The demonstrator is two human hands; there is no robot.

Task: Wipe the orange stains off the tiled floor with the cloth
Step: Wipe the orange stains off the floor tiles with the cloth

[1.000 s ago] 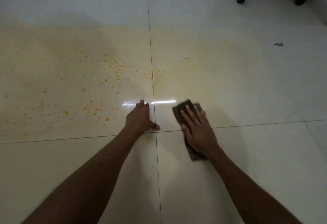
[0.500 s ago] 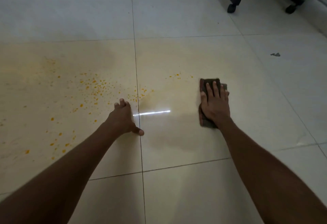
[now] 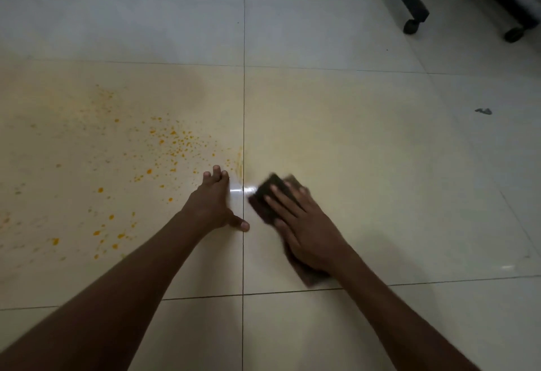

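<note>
Head view: cloth (image 3: 265, 195) is lying flat at 6 o'clock, just right of the grout line, under the right hand (image 3: 304, 228), whose fingers are pressing it straight and spread. Left hand (image 3: 215, 205) is bracing on the floor, fingers together, holding nothing. Orange stains (image 3: 164, 148) are sitting at 9 o'clock, unwiped. Risk: the bracing palm smearing nearby spots. Glossy tiled floor (image 3: 366, 151); caster legs (image 3: 409, 4) at 1 o'clock.

You have glossy, smooth cream floor tiles (image 3: 351, 151) that reflect light, a dark matt cloth (image 3: 270, 187), and dried-looking orange stains (image 3: 172, 142).
</note>
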